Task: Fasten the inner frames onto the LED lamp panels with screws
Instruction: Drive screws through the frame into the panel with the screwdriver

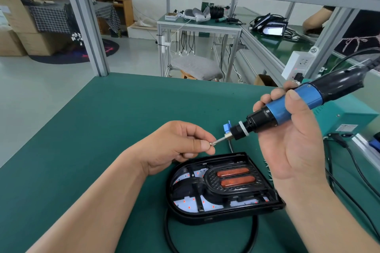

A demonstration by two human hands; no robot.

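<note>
Lamp panel (205,219) lies flat on the green desk (82,150), near its front edge and slightly right of centre, rounded end to the left and open side up. A black inner frame (207,189) sits inside it, with 2 orange strips (233,172) side by side in its right half and white board with red dots showing around it. A black cable (254,232) loops on the desk from under the panel. Above the panel, the right hand (294,150) grips an electric screwdriver (275,110) by its blue barrel, fingers curled round it, the tool slanting down to the left. The left hand (174,146), also held above the panel's far edge, pinches a small screw (211,143) between thumb and forefinger, right at the tip of the screwdriver's bit (221,140).
</note>
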